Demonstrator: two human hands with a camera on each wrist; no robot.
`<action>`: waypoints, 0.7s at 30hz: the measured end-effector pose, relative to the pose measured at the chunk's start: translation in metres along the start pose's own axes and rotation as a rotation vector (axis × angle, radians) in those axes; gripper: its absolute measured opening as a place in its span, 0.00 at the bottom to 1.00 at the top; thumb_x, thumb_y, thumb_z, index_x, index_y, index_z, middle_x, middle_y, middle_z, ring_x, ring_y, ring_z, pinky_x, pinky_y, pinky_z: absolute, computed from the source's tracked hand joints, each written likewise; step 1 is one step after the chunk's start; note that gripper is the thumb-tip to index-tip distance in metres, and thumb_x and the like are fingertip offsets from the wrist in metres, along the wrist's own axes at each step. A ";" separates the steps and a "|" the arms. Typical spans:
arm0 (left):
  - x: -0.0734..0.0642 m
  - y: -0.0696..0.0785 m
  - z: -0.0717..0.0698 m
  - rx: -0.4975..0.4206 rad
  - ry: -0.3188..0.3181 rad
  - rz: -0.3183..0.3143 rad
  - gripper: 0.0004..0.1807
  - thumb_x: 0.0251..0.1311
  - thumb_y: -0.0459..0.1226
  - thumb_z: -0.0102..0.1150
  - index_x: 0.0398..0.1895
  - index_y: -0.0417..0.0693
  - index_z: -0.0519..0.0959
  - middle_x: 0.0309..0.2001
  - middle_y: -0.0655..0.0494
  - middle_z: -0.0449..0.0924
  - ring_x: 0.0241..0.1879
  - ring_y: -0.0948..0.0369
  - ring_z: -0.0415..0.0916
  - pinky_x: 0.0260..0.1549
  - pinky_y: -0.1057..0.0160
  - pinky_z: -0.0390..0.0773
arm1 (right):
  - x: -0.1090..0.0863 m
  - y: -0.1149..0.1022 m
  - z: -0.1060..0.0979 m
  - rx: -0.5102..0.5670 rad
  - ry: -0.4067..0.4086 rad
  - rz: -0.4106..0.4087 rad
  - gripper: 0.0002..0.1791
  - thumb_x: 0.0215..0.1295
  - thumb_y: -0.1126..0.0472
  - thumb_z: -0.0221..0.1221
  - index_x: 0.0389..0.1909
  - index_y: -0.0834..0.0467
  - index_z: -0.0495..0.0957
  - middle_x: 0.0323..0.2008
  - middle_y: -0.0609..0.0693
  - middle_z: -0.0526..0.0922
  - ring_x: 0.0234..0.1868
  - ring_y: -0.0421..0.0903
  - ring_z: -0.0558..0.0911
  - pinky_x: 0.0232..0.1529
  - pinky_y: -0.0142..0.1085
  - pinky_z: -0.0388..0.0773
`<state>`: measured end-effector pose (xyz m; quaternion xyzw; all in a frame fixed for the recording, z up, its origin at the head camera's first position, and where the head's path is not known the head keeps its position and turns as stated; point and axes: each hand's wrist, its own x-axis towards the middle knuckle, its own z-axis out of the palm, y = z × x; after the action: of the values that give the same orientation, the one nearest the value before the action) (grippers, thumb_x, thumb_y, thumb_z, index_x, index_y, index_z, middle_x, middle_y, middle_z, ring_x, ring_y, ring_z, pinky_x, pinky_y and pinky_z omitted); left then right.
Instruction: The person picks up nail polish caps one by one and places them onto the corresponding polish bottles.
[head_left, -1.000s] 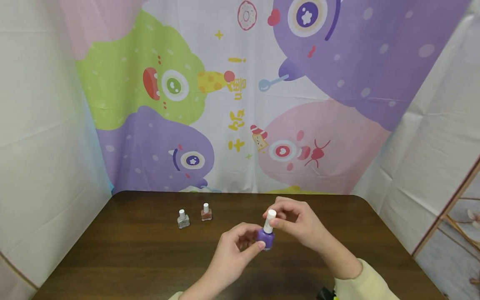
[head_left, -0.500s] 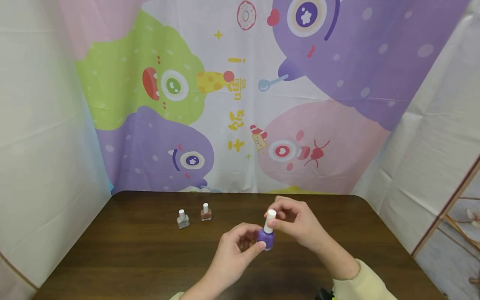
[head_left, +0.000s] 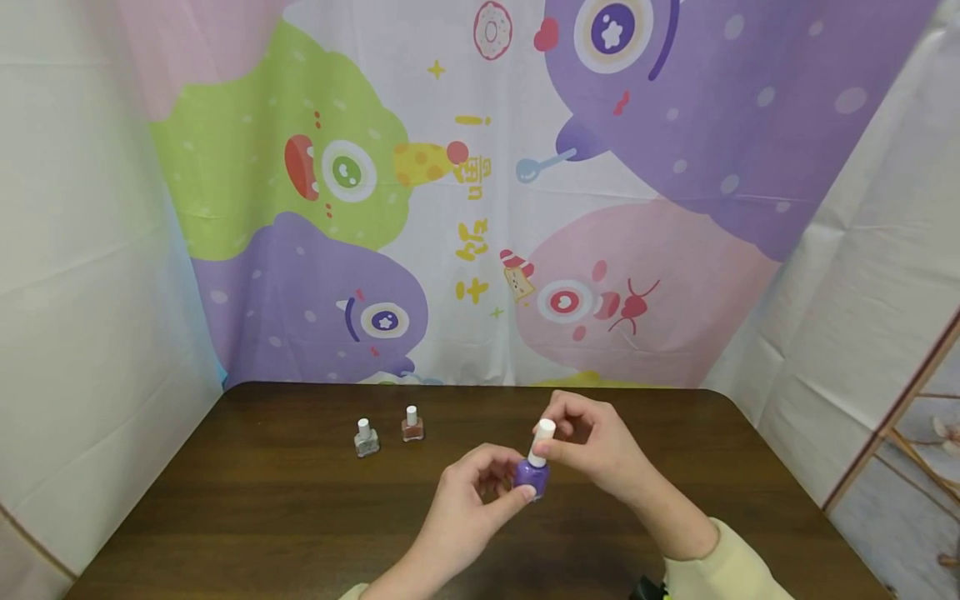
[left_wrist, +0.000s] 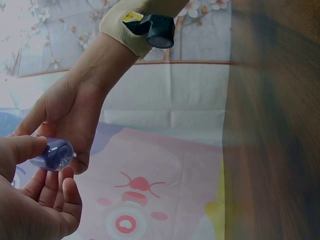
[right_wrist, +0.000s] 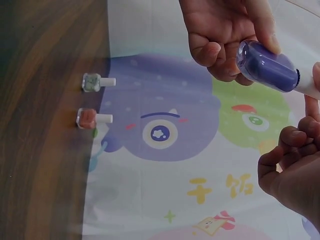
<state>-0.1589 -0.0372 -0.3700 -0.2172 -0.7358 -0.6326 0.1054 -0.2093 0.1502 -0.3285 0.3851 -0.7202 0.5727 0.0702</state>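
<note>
Above the table, my left hand [head_left: 468, 500] pinches a bottle of purple nail polish [head_left: 531, 477] between thumb and fingers. My right hand [head_left: 600, 442] holds its white cap [head_left: 542, 442], with the thumb on the near side. In the right wrist view the glass of the nail polish bottle [right_wrist: 267, 67] lies slantwise, and a thin dark band shows where it meets the cap. The left wrist view shows the base of the nail polish bottle [left_wrist: 59, 156] beneath the left thumb; the cap is hidden there.
Two more white-capped nail polish bottles stand upright at the table's back left: a silvery grey one [head_left: 367, 443] and a reddish-brown one [head_left: 412, 430]. Behind the dark wooden table [head_left: 300, 517] hangs a cloth printed with cartoon monsters [head_left: 465, 333].
The white cap leans slightly more to the right. My left thumb has shifted a little across the purple bottle. Both hands otherwise stay nearly in place.
</note>
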 end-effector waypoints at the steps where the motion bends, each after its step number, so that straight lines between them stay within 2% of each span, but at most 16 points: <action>1: 0.000 0.000 0.000 0.000 0.000 -0.002 0.12 0.51 0.36 0.69 0.38 0.47 0.79 0.33 0.54 0.79 0.29 0.67 0.72 0.29 0.70 0.75 | 0.000 0.000 0.000 0.000 0.002 0.000 0.09 0.54 0.68 0.66 0.27 0.57 0.74 0.23 0.50 0.65 0.27 0.37 0.67 0.22 0.32 0.66; 6: 0.000 -0.002 -0.001 -0.002 0.003 0.013 0.11 0.51 0.36 0.68 0.38 0.47 0.80 0.32 0.53 0.79 0.29 0.66 0.73 0.29 0.70 0.75 | 0.000 0.003 0.001 0.018 -0.015 0.000 0.08 0.55 0.68 0.65 0.30 0.58 0.75 0.25 0.49 0.65 0.28 0.37 0.67 0.24 0.32 0.67; 9: 0.000 -0.003 -0.001 -0.011 0.003 0.032 0.11 0.53 0.37 0.67 0.39 0.46 0.80 0.32 0.52 0.80 0.30 0.66 0.74 0.29 0.69 0.76 | 0.000 0.004 0.000 0.035 -0.069 0.003 0.05 0.61 0.67 0.61 0.37 0.59 0.76 0.28 0.48 0.71 0.31 0.38 0.69 0.28 0.32 0.69; 14: 0.000 -0.003 -0.003 -0.024 -0.013 0.047 0.11 0.55 0.37 0.65 0.41 0.45 0.80 0.35 0.51 0.81 0.31 0.65 0.75 0.31 0.67 0.78 | 0.000 0.003 -0.005 0.067 -0.180 -0.012 0.12 0.68 0.66 0.51 0.50 0.62 0.76 0.39 0.50 0.77 0.38 0.40 0.73 0.37 0.33 0.73; 18: 0.000 -0.003 -0.003 -0.028 -0.037 0.039 0.11 0.56 0.37 0.64 0.42 0.44 0.80 0.35 0.51 0.82 0.32 0.65 0.76 0.32 0.67 0.78 | 0.002 0.002 -0.007 0.141 -0.257 -0.077 0.15 0.70 0.69 0.47 0.53 0.68 0.73 0.37 0.52 0.74 0.42 0.41 0.71 0.42 0.34 0.72; 21: 0.000 -0.002 -0.003 -0.029 -0.057 0.023 0.12 0.56 0.37 0.64 0.43 0.44 0.80 0.35 0.50 0.82 0.33 0.65 0.76 0.32 0.68 0.78 | 0.004 0.000 -0.008 0.180 -0.294 -0.108 0.15 0.70 0.69 0.46 0.54 0.68 0.73 0.35 0.51 0.72 0.41 0.42 0.70 0.40 0.35 0.72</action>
<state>-0.1602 -0.0405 -0.3717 -0.2450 -0.7268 -0.6355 0.0887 -0.2148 0.1554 -0.3240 0.5075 -0.6469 0.5677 -0.0397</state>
